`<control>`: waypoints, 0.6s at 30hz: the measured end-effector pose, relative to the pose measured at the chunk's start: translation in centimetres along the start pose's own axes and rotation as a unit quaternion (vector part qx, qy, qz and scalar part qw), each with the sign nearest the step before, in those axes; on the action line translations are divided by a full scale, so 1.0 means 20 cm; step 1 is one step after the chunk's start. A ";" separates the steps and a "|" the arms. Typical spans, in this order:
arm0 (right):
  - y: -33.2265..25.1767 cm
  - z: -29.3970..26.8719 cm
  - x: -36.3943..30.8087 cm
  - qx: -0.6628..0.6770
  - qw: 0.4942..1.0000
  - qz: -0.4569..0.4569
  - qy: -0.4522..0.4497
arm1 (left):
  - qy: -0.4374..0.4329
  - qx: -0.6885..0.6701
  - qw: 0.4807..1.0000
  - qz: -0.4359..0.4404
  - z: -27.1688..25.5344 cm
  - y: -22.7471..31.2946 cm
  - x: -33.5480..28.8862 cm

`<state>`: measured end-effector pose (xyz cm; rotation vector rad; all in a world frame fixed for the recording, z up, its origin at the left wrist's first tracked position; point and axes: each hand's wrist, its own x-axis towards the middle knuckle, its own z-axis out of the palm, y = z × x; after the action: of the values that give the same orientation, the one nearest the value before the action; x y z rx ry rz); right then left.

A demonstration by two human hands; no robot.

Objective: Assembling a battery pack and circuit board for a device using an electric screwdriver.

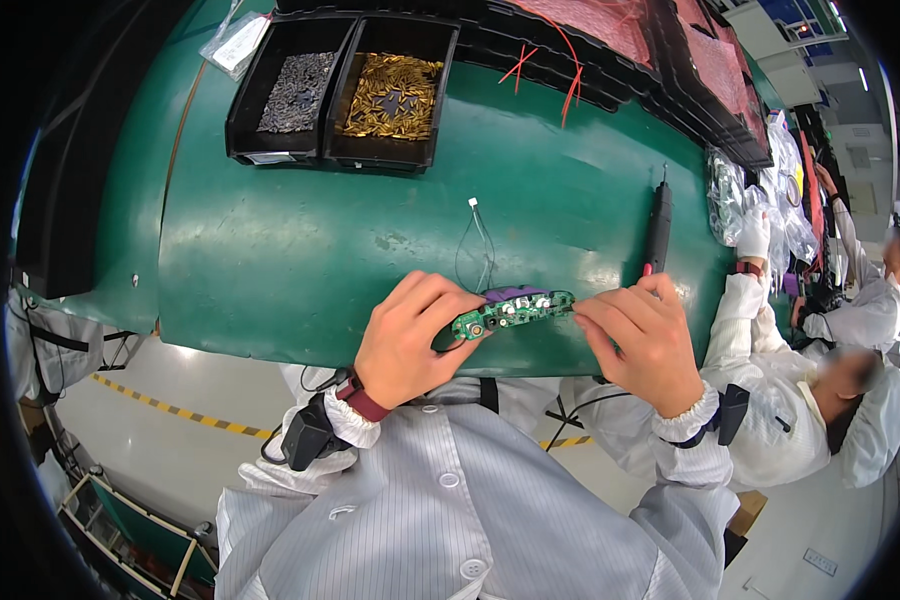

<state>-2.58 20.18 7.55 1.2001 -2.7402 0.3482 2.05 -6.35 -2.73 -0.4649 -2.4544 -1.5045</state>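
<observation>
The left hand (408, 338) is holding the green circuit board (522, 312) between itself and the right hand (645, 335), which is forming a narrow pinch, its grip unclear. Probably light, stiff and fragile, the board is calling for edge holds.

The circuit board (520, 313) is partly hiding a purple piece (513, 294); the upper edge is cropping pink wrap (610, 22) above the desk (310, 240).
</observation>
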 end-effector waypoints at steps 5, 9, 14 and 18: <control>0.00 0.01 -0.01 -0.027 1.000 -0.001 -0.015 | -0.001 -0.002 1.000 -0.002 0.00 0.00 0.00; 0.03 -0.06 -0.04 -0.074 0.989 -0.018 -0.130 | 0.005 -0.008 1.000 -0.005 -0.01 -0.01 0.00; -0.01 -0.01 -0.01 -0.037 0.999 -0.002 -0.029 | 0.002 -0.006 1.000 0.008 0.00 -0.02 -0.01; -0.01 0.01 -0.01 -0.013 1.000 -0.007 -0.021 | 0.000 -0.004 1.000 0.009 0.00 -0.02 -0.01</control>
<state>-2.23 20.18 7.34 1.2334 -2.7600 0.2874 2.02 -6.52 -3.13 -0.4875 -2.4387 -1.5090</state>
